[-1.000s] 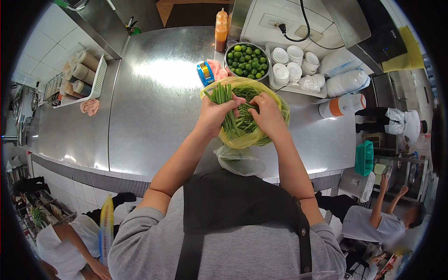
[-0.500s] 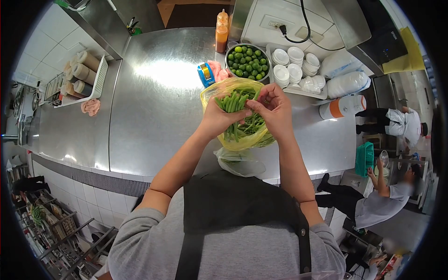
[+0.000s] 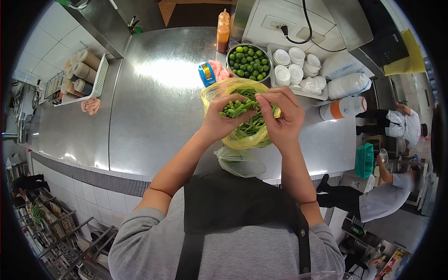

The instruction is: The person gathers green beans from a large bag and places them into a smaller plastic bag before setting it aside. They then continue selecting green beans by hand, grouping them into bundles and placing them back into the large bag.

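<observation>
Head view: green beans (image 3: 236,108) raised higher

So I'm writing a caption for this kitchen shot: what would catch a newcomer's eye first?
The left hand grips a bunch of green beans over a yellow plastic bag at the middle of the steel counter, with the right hand pinching at their tips. Behind them, a metal bowl of limes sits beside stacked white bowls.

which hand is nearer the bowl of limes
Right. The right hand is just below the bowl of limes, pinching at the green beans. The left hand grips that bunch lower and further to the left.
</observation>
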A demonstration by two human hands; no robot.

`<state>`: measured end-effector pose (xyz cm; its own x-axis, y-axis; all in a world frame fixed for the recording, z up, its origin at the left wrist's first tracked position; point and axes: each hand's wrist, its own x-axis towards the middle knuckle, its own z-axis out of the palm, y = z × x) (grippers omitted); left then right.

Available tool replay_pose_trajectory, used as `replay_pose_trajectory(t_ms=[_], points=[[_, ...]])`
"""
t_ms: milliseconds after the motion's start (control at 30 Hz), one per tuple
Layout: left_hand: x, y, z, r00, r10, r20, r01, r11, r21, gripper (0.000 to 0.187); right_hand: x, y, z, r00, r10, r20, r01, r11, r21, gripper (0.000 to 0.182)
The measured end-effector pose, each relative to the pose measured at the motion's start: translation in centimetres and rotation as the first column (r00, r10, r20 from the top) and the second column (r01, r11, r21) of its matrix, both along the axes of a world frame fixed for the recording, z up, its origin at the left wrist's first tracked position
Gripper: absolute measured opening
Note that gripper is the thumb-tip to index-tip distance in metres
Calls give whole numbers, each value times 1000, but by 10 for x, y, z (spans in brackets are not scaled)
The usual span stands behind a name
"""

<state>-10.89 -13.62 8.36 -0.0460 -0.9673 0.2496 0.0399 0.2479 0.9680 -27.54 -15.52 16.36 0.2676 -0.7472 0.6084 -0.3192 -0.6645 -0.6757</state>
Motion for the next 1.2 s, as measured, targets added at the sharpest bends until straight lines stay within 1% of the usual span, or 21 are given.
replay_pose_trajectory(t_ms=[33,100,167,267,333,367,433,467,500,533,633,700,733,800,833,900,933,1000,1033,1133,1200], points=[[-1,1,3,999,-32,17,32,999,-7,31,0,-3,0,1000,-1,-1,1,1000,0,12],[-4,3,11,998,-9,61,13,998,-58,31,-1,-13,-3,981,-119,-151,63,940,-334,15],[-6,2,10,995,18,103,-7,994,-113,31,-1,-21,-8,978,-165,-127,103,914,-391,15],[-6,0,1,996,41,75,-40,999,-11,30,-6,-24,-11,965,-255,-60,201,868,-453,16],[-5,2,7,989,39,-143,-15,986,166,27,-8,-23,-14,953,-301,-21,260,854,-452,17],[-3,2,8,989,38,-142,-14,986,167,27,-9,-22,-15,958,-278,-71,238,910,-339,15],[3,-4,11,917,105,-384,-9,970,244,23,-14,-20,-22,960,-255,-118,225,949,-221,14],[5,-6,11,918,101,-384,-4,970,244,23,-19,-20,-31,956,-141,-258,167,983,79,15],[7,-8,12,851,151,-502,-26,969,247,23,-22,-19,-36,936,11,-352,131,917,377,16],[9,-10,12,766,201,-610,-51,966,254,23,-23,-16,-40,936,12,-353,130,917,377,16],[18,-11,11,775,175,-607,-40,973,229,28,-21,-10,-42,952,157,-264,-4,865,502,25],[18,-11,9,777,163,-608,-30,974,224,30,-18,-8,-39,969,249,9,-192,723,664,34],[17,-12,9,778,147,-611,-15,976,216,32,-15,-7,-38,970,244,10,-189,724,663,34],[12,-11,13,766,170,-620,-27,972,233,33,-6,-3,-38,950,139,278,-299,657,692,31],[9,-10,14,752,200,-628,-46,967,252,33,-4,-3,-37,951,135,278,-296,658,692,31],[7,-11,14,724,219,-654,-42,960,275,32,0,-3,-38,988,120,96,-154,752,640,19],[8,-11,14,696,241,-677,-40,954,298,30,1,-4,-38,988,122,98,-156,751,641,19],[10,-13,12,655,287,-698,-43,938,345,29,2,-6,-36,980,51,-193,19,939,343,12],[11,-14,11,612,332,-717,-41,920,391,27,2,-6,-36,980,50,-193,19,939,343,12],[15,-15,2,647,306,-698,-25,924,382,27,1,-3,-24,960,218,-178,-148,929,339,10],[21,-18,-1,627,313,-713,21,909,416,27,-1,4,-10,890,452,53,-419,768,483,13]])
